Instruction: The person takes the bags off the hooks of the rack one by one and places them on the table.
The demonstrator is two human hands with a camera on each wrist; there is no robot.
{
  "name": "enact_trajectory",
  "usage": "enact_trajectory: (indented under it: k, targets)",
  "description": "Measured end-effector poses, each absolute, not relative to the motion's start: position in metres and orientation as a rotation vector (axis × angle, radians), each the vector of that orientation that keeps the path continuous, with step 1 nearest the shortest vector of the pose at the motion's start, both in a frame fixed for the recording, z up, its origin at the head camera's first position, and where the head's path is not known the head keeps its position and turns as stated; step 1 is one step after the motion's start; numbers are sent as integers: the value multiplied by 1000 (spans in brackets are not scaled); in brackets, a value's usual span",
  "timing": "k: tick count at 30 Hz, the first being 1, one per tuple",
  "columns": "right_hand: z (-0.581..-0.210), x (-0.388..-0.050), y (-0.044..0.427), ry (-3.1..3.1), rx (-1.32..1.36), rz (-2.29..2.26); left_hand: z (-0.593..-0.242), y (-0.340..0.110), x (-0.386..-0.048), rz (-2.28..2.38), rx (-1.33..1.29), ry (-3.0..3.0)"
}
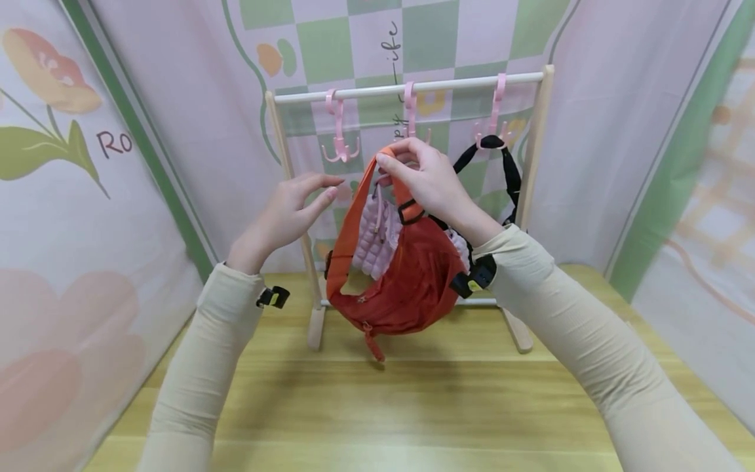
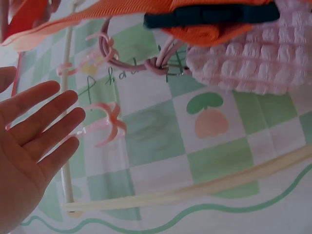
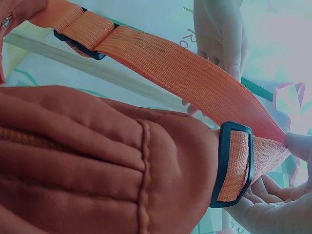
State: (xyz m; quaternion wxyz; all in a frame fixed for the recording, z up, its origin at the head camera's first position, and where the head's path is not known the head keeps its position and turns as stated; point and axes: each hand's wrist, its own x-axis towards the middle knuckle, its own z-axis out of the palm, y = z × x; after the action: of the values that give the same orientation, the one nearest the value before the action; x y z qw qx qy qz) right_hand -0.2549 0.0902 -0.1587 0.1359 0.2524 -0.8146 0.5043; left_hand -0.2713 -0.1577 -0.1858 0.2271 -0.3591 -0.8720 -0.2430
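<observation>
A red-orange sling bag (image 1: 415,282) hangs in the air in front of the rack. My right hand (image 1: 427,177) pinches the top of its orange strap (image 1: 349,239), close to a black buckle (image 3: 233,165). To the left of the strap is my left hand (image 1: 286,213), apart from it; the left wrist view shows its fingers (image 2: 46,109) extended and holding nothing. Behind the red bag, a puffy pink bag (image 1: 371,246) with a thin pink handle (image 2: 155,66) is partly hidden.
A wooden rack (image 1: 537,144) with a white bar (image 1: 368,92) stands on the wood-grain table (image 1: 354,406). From the bar hang a left pink hook (image 1: 340,141), a middle hook (image 1: 409,101) and a right hook (image 1: 497,108). A black strap (image 1: 512,174) loops over the right hook.
</observation>
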Motion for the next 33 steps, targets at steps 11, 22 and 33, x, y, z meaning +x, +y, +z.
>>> enact_trajectory:
  k: [11, 22, 33]
  targets:
    - [-160, -254, 91, -2338, 747, 1467, -201, -152, -272, -736, -1039, -2366]
    - [-159, -252, 92, -2319, 760, 1457, -207, -148, -267, -806, -1031, -2392]
    - [-161, -253, 92, -2315, 755, 1488, -218, -141, -266, -946, -1035, -2407]
